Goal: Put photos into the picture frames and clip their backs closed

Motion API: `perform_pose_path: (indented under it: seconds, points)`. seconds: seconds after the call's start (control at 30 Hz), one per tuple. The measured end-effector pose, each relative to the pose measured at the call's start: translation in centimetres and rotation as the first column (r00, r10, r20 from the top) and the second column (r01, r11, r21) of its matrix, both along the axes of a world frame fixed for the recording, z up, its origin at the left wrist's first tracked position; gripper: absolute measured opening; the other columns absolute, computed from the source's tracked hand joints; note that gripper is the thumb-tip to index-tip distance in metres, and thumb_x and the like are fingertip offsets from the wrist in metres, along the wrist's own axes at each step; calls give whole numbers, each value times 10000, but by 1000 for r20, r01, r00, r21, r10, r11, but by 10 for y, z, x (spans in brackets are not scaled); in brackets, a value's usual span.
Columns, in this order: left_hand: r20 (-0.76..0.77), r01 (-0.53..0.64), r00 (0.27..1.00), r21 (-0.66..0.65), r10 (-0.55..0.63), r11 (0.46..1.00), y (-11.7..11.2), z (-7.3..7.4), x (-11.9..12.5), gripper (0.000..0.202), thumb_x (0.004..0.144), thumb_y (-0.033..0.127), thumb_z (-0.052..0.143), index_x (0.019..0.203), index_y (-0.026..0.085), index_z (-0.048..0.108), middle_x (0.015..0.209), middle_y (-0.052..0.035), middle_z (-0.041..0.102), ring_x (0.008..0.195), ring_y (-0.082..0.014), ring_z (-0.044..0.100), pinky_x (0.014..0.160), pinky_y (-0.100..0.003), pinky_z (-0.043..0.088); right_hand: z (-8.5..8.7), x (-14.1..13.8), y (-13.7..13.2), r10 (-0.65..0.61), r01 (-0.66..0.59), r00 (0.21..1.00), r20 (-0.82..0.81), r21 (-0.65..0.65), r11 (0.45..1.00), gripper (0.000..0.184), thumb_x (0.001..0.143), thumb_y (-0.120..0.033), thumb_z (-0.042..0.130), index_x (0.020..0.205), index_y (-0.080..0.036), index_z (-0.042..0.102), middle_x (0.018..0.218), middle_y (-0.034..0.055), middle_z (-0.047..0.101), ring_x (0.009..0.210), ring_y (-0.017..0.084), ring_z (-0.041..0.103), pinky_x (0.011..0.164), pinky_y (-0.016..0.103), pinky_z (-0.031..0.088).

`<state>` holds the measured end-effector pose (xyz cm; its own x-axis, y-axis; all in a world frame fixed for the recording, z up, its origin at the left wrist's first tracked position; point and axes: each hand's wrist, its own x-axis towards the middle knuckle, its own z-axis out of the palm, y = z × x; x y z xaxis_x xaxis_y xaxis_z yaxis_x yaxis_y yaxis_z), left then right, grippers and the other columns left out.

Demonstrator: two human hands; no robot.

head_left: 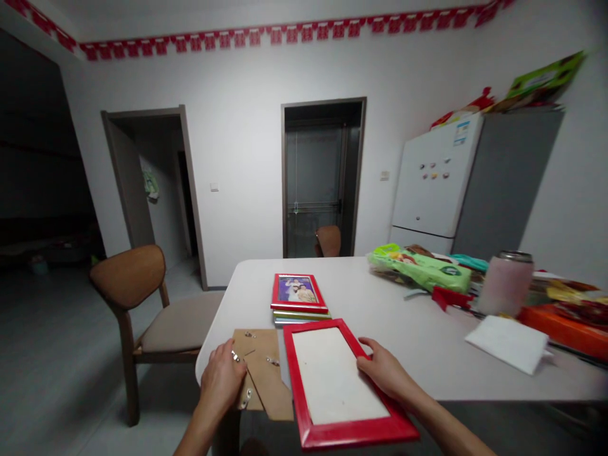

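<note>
A red picture frame (349,434) lies face down at the table's near edge, a white sheet (332,373) showing inside it. My right hand (387,370) grips the frame's right rail, fingers curled over it. Left of the frame lies a brown cardboard backing board (266,373) with small metal clips and a fold-out stand. My left hand (221,380) rests on that board's left side, fingers bent over its edge. Behind them sits a small stack of frames (298,296), the top one red with a photo in it.
The white table (418,329) carries a green packet (420,266), a pink tumbler with a metal lid (504,283), a white folded tissue (508,342) and an orange box (565,329) at right. A wooden chair (142,304) stands left; a fridge (441,183) stands behind.
</note>
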<state>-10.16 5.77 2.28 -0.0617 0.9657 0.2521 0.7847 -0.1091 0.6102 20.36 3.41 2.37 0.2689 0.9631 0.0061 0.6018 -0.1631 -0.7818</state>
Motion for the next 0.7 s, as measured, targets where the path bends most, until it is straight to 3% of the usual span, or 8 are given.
perform_pose_path:
  seconds: [0.03, 0.1, 0.17, 0.23, 0.33, 0.47, 0.6, 0.7]
  points:
    - [-6, 34, 999, 21, -34, 999, -6, 3, 10, 460, 676, 223, 480, 1116, 93, 441, 1135, -126, 499, 1089, -254, 405, 926, -345, 285, 4, -2, -2, 15, -23, 974, -228, -32, 999, 598, 654, -185, 381, 1237, -99, 282, 720, 73, 646, 608, 186, 602, 587, 288, 441]
    - [6, 128, 992, 61, -128, 990, -21, 6, 36, 439, 697, 238, 474, 1121, 127, 451, 1150, -90, 501, 1092, -209, 415, 927, -284, 309, 13, -7, -8, 38, -83, 798, -602, -47, 995, 670, 659, -199, 388, 1286, -140, 158, 731, 52, 646, 574, 179, 600, 565, 303, 453]
    - [55, 299, 950, 137, -308, 944, -37, 9, 66, 462, 700, 291, 506, 1140, 161, 446, 1186, -72, 482, 1118, -201, 396, 953, -288, 303, 24, -15, -14, 69, -92, 653, -754, 12, 996, 727, 648, -199, 429, 1300, -192, 105, 753, 30, 645, 559, 162, 596, 567, 301, 458]
    - [92, 463, 871, 176, -483, 869, -51, 12, 96, 590, 630, 312, 592, 1170, 152, 419, 1246, -95, 424, 1145, -239, 365, 960, -343, 312, 33, -22, -18, 107, -82, 619, -778, 71, 994, 775, 632, -197, 481, 1304, -214, 97, 747, 17, 643, 540, 146, 587, 565, 290, 457]
    - [29, 553, 818, 237, -574, 799, -64, 20, 129, 608, 601, 248, 607, 1167, 125, 421, 1261, -135, 396, 1140, -286, 355, 953, -429, 313, 43, -29, -22, 173, -115, 657, -734, 129, 985, 821, 619, -231, 552, 1308, -207, 107, 701, 5, 636, 508, 129, 567, 547, 268, 450]
    - [-79, 557, 818, 359, -570, 749, -65, 38, 135, 465, 628, 60, 437, 1082, 151, 478, 1042, -99, 556, 977, -236, 486, 848, -384, 414, 44, -26, -18, 197, -141, 753, -628, 138, 980, 807, 622, -281, 563, 1304, -178, 144, 566, -34, 587, 460, 115, 531, 479, 227, 416]
    - [84, 301, 924, 439, -373, 846, -53, 47, 103, 429, 685, 76, 378, 1104, 145, 438, 1009, -101, 549, 934, -212, 513, 807, -354, 425, 32, -10, -4, 166, -130, 909, -382, 117, 985, 705, 616, -228, 507, 1269, -128, 261, 506, -48, 548, 442, 112, 508, 437, 202, 365]
    - [278, 74, 943, 361, -183, 929, -41, 39, 68, 398, 697, 149, 418, 1094, 157, 434, 999, -83, 562, 915, -210, 531, 790, -345, 422, 16, 3, 7, 127, -122, 991, -38, 109, 987, 582, 614, -205, 449, 1185, -105, 412, 566, -3, 600, 483, 136, 532, 462, 221, 366]
